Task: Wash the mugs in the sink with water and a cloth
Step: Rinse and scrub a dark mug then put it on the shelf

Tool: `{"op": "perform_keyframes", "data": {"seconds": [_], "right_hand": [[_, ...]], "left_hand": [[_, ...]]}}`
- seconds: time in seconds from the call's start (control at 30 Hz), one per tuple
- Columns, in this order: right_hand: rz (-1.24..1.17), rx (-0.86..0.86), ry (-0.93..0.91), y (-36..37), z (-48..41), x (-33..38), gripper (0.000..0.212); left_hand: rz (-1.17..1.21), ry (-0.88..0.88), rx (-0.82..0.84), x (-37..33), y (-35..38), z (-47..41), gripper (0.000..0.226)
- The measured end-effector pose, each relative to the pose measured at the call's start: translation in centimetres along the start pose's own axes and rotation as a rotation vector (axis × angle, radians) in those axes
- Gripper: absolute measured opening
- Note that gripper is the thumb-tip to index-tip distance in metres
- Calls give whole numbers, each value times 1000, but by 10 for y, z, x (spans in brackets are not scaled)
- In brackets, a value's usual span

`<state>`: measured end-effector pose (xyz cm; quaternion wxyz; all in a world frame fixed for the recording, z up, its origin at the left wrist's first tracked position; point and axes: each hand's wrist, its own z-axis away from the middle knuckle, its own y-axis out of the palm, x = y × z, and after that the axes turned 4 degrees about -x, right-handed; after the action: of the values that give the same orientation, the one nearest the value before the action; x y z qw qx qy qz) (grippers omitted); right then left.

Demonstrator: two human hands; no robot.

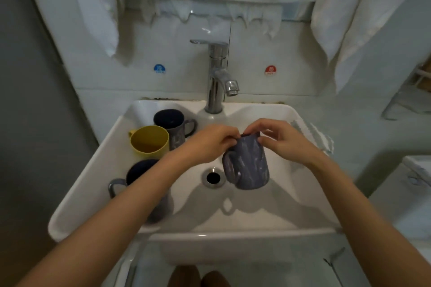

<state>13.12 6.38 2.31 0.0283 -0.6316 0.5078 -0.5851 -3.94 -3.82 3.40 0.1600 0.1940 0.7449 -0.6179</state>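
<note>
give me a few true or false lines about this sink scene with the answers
1. The left hand and the right hand both pinch the blue mug at its rim. True.
2. Water is streaming from the tap. False: no stream shows below the spout.
3. The yellow mug stands upright at the left side of the sink. True.
4. The right hand is holding the cloth. False: the cloth lies on the sink's right rim, and that hand is on the blue mug.
5. The blue mug's handle points to the right. False: it points left, toward the drain.
</note>
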Motion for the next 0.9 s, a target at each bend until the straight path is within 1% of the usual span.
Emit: {"op": "perform_keyframes", "data": {"seconds": [0.1, 0.23, 0.43, 0.53, 0.6, 0.67, 0.7, 0.8, 0.87, 0.9], "right_hand": [[33, -17, 23, 1, -4, 3, 43], [105, -7, 10, 2, -14, 5, 37], [82, -45, 11, -1, -36, 3, 32], [43, -84, -10, -5, -44, 1, 30], [-1, -133, -32, -6, -50, 2, 27], [8, -225, -56, -4, -60, 6, 24], [28, -278, -64, -3, -66, 8, 22], [58, -432, -93, 2, -78, 15, 20], [37, -502, -124, 1, -83, 22, 19], [25, -505, -137, -1, -87, 26, 18]], "left_hand": [[76, -74, -40, -1, 5, 2, 17], [175, -153, -118, -2, 11, 2, 13], [324, -282, -231, -1, 23, -6, 16], [493, -419, -262, 0, 26, -9, 16], [614, -531, -271, -2, 25, -14, 20], [717, -605, -287, -4, 27, -17, 21], [784, -628, -305, -4, 30, -18, 22], [1083, -692, -332, -6, 35, -17, 29], [1172, -706, -334, -4, 38, -17, 31], [1189, -712, -339, -4, 37, -17, 30]]}}
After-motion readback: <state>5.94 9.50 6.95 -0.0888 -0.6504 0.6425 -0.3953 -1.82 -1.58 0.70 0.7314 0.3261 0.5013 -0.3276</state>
